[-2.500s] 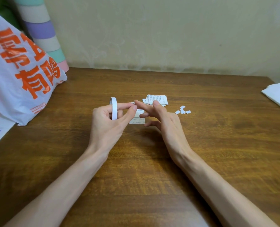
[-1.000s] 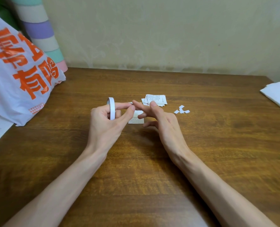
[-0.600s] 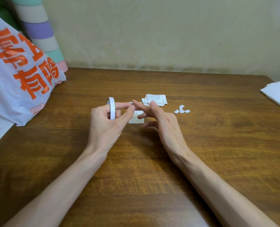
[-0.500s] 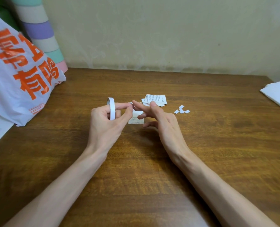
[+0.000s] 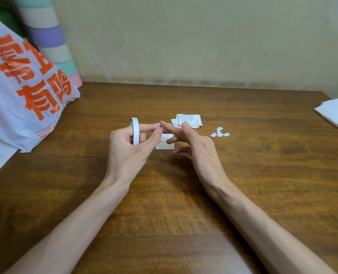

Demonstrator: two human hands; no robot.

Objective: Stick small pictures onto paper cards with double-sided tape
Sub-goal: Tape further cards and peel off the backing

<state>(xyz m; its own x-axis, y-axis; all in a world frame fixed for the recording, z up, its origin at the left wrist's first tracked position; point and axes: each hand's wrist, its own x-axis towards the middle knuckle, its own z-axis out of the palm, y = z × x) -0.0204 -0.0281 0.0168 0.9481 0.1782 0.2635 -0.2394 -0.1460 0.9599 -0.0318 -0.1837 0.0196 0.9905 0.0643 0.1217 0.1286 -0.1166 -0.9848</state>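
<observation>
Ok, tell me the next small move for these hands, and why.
Probably the right hand should pinch the tape end and draw out a short strip. The left hand holds the tape roll upright. The right forefinger touches the end at the left fingertips without pinching it, and a paper card lies on the table just below.

- The bare left forearm [image 5: 81,220] and right forearm [image 5: 259,224] reached forward and drew toward each other.
- The left hand [image 5: 128,149] was curled, with the tape roll [image 5: 135,131] ringed round its index finger and the thumb tip pressed against that finger's tip.
- The right hand [image 5: 199,147] stretched its index finger and thumb straight toward the left fingertips, seemingly just touching them; its other fingers were loosely bent beneath.
</observation>
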